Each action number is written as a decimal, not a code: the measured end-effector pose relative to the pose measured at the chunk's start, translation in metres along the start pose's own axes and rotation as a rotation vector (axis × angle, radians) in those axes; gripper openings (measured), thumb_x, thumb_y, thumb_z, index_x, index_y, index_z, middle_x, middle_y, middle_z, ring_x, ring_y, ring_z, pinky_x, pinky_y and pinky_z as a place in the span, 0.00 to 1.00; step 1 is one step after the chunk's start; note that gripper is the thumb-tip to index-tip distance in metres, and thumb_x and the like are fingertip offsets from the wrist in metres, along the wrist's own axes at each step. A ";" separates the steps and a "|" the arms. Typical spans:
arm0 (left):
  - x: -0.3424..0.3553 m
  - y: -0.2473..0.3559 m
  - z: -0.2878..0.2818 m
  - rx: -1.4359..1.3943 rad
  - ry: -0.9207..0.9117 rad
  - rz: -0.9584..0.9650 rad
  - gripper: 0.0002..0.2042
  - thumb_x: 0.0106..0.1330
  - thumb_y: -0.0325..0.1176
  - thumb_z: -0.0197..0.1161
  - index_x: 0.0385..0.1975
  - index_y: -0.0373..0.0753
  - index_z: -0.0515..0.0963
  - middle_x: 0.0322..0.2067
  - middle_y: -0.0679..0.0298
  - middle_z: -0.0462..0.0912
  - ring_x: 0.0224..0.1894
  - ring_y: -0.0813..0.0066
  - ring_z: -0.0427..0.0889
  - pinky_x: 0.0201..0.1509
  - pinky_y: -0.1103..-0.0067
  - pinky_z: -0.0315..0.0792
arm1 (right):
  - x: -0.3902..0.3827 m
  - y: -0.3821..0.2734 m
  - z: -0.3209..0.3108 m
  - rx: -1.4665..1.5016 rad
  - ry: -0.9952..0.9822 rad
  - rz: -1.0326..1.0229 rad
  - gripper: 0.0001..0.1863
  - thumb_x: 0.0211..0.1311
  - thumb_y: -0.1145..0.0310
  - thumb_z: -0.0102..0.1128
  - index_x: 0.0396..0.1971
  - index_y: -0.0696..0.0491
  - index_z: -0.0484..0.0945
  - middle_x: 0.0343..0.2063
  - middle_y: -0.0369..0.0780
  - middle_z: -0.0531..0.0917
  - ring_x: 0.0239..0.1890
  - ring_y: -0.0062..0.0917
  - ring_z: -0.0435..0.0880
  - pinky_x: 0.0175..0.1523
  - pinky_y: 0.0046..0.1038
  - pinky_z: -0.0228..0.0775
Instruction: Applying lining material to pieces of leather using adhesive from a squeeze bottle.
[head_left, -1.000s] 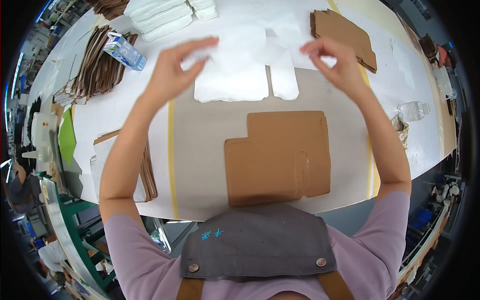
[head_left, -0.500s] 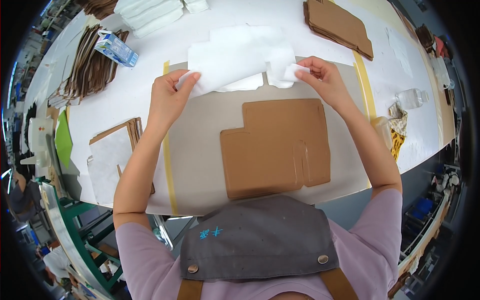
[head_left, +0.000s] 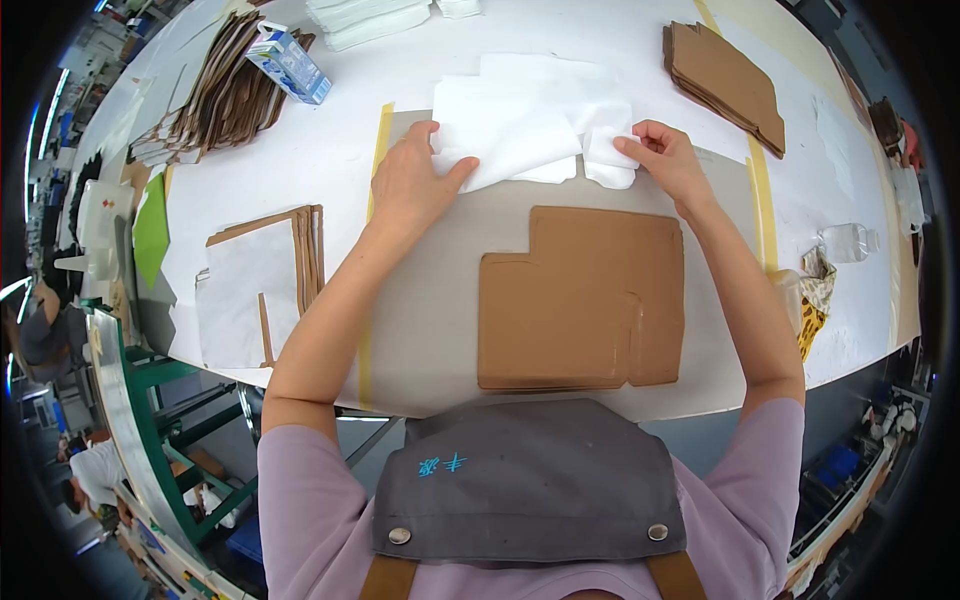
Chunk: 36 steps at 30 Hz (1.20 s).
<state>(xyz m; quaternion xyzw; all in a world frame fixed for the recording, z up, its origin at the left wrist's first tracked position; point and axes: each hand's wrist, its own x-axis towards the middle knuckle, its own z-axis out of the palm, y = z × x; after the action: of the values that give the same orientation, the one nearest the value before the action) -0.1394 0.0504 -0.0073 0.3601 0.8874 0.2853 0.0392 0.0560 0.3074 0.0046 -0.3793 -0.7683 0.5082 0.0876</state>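
A thin white sheet with a stepped outline (head_left: 510, 125) lies at the far side of the grey mat, on top of other white pieces. At its left edge, my left hand (head_left: 415, 185) rests with thumb and fingers apart, the thumb touching the sheet. My right hand (head_left: 665, 165) pinches the sheet's right flap between thumb and fingers. Nearer to me lies a stack of flat brown cut pieces (head_left: 590, 300), notched at the upper left and slit near the lower right. The grey mat (head_left: 430, 340) beneath is taped down along its sides.
Brown pieces (head_left: 725, 85) are stacked at the far right, white ones (head_left: 370, 20) at the far left. A drink carton (head_left: 290, 65) stands by a fanned brown pile (head_left: 225, 95). More brown pieces under a white sheet (head_left: 250, 290) lie left; a clear bottle (head_left: 848, 242) lies right.
My left hand has opened from its pinch on the sheet's left corner. That part of the sheet now lies lower. The whole view has shifted, so things appear further right.
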 end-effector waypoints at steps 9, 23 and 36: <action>0.017 0.016 -0.020 0.191 -0.255 -0.156 0.25 0.52 0.52 0.74 0.35 0.35 0.78 0.39 0.54 0.79 0.41 0.60 0.79 0.43 0.69 0.74 | -0.038 -0.003 -0.006 0.411 -0.128 0.185 0.23 0.55 0.66 0.71 0.51 0.52 0.77 0.39 0.35 0.82 0.35 0.13 0.76 0.42 0.20 0.69; 0.010 0.012 -0.033 -0.505 -0.035 -0.201 0.24 0.57 0.37 0.73 0.53 0.38 0.74 0.28 0.66 0.81 0.28 0.81 0.73 0.33 0.81 0.69 | -0.040 -0.022 -0.002 0.099 -0.148 -0.105 0.24 0.61 0.69 0.62 0.59 0.50 0.76 0.46 0.35 0.79 0.34 0.13 0.75 0.40 0.21 0.70; -0.062 0.032 -0.057 -0.450 -0.297 0.003 0.11 0.69 0.23 0.55 0.45 0.37 0.84 0.27 0.71 0.78 0.24 0.86 0.63 0.28 0.86 0.57 | -0.127 -0.020 -0.016 0.120 -0.122 -0.223 0.31 0.58 0.81 0.59 0.64 0.53 0.69 0.53 0.38 0.76 0.33 0.12 0.73 0.37 0.16 0.68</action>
<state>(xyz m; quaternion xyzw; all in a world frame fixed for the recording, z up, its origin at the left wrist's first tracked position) -0.0892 0.0004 0.0495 0.3816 0.7855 0.4195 0.2478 0.1429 0.2294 0.0609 -0.2543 -0.7778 0.5623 0.1192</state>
